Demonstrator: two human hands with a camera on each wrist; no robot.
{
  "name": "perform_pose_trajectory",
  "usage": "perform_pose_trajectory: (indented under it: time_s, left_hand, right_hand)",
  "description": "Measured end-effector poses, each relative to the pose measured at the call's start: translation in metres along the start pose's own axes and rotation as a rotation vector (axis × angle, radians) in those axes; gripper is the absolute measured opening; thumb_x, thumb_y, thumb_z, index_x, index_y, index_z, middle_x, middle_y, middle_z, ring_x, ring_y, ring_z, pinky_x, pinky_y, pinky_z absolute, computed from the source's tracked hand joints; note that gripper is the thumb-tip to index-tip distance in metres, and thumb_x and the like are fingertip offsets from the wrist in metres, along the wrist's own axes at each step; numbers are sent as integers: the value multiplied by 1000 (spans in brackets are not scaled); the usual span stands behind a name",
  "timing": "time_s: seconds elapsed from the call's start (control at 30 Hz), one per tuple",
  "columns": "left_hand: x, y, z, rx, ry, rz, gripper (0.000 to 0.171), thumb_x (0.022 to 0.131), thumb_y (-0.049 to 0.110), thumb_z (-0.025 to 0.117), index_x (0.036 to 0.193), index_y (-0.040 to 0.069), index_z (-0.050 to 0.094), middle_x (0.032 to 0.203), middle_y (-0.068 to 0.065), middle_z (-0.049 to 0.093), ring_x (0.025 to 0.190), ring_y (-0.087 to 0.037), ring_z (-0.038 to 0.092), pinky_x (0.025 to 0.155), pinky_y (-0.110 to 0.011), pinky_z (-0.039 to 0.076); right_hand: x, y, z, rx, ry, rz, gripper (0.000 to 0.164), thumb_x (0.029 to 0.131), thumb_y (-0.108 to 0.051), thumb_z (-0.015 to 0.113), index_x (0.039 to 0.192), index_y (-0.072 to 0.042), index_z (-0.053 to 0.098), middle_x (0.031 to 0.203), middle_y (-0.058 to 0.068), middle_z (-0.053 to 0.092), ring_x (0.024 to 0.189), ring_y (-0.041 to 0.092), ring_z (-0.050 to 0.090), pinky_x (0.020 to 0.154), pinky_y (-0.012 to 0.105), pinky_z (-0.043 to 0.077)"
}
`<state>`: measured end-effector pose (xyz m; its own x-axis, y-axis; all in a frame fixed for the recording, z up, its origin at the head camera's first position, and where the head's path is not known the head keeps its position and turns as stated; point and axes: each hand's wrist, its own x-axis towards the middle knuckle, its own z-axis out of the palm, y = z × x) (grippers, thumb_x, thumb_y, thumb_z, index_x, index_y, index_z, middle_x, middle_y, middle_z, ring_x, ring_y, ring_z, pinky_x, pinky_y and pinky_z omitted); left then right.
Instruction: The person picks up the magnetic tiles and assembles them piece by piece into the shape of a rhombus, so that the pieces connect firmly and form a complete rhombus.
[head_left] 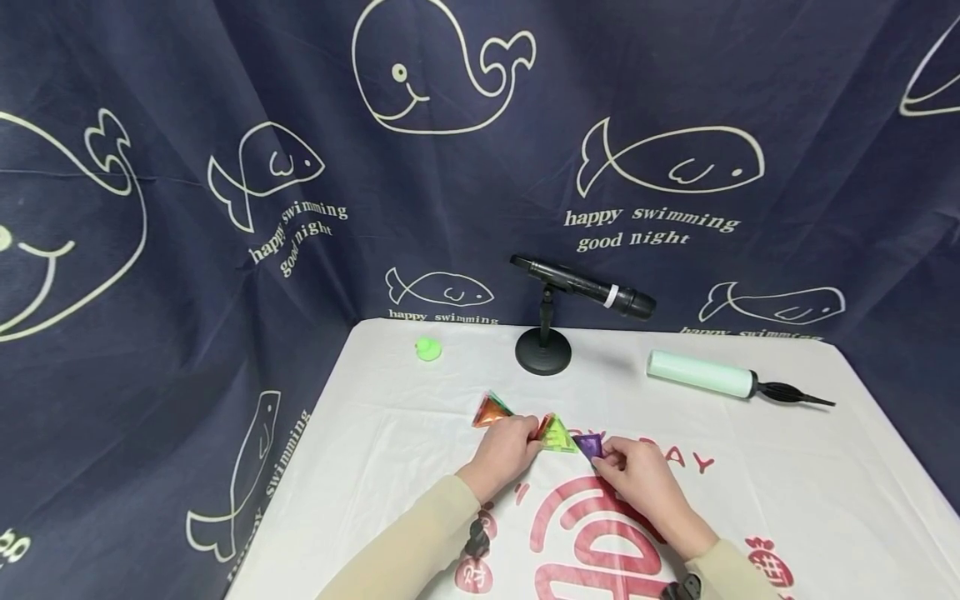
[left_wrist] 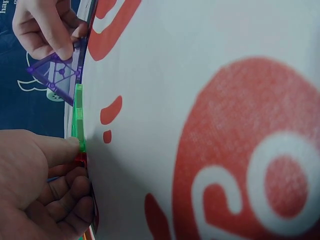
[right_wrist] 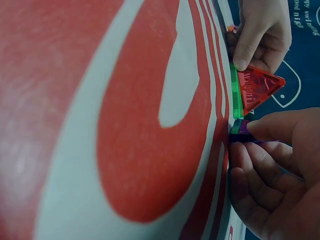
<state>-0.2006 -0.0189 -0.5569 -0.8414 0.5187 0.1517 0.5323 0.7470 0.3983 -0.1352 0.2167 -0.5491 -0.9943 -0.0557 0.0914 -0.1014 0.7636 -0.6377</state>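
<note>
Several translucent triangular magnetic tiles are around the hands on the white tabletop. My left hand [head_left: 510,450] grips where a red tile [right_wrist: 262,85] and a yellow-green tile [head_left: 558,437] meet, its thumb at the green one's end. My right hand [head_left: 641,473] pinches a purple tile [head_left: 589,445] between thumb and fingers, close by the green tile's right corner. Whether purple and green touch, I cannot tell. Beyond the left hand lies an orange tile [head_left: 491,412] with a green edge behind it, partly covered by that hand.
A black microphone [head_left: 592,287] on a round-based stand [head_left: 543,352] stands at the back. A green toy duck [head_left: 428,349] is to its left, a mint hand pump [head_left: 701,375] to its right. Red prints mark the white cloth [head_left: 390,433]; a navy curtain [head_left: 480,192] hangs behind.
</note>
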Motion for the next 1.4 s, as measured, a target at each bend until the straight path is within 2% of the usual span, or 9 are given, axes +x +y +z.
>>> perform_pose_trajectory:
  time_s: [0.37, 0.7, 0.93, 1.4]
  left_hand:
    - [-1, -1, 2, 23, 26, 9, 35, 91, 16, 79, 72, 16, 50, 63, 6, 42, 60, -11, 41, 56, -28, 36]
    - [1, -1, 2, 8, 30, 20, 35, 90, 16, 79, 72, 15, 50, 62, 6, 41, 58, -12, 41, 55, -28, 36]
    - [0, -1, 3, 8, 27, 16, 34, 91, 16, 80, 72, 14, 52, 63, 7, 43, 60, -11, 42, 56, -29, 37]
    - [0, -2, 1, 14, 9, 21, 33, 92, 17, 79, 74, 15, 52, 64, 6, 44, 60, -12, 43, 57, -29, 38]
  right_hand:
    - [9, -7, 9, 0, -19, 33, 14, 88, -14, 82, 81, -15, 70, 68, -8, 61, 64, 11, 53, 62, 30, 45]
    - [16, -8, 14, 5, -4, -16, 17, 87, -12, 83, 77, -15, 69, 63, -9, 55, 62, 12, 50, 60, 29, 42]
    - [18, -9, 14, 5, -13, 4, 15, 88, -13, 84, 80, -15, 71, 65, -8, 57, 64, 13, 51, 61, 29, 44]
    - [29, -13, 19, 5, 6, -21, 14, 89, -13, 84, 80, -13, 72, 73, -5, 64, 68, 14, 55, 64, 31, 47]
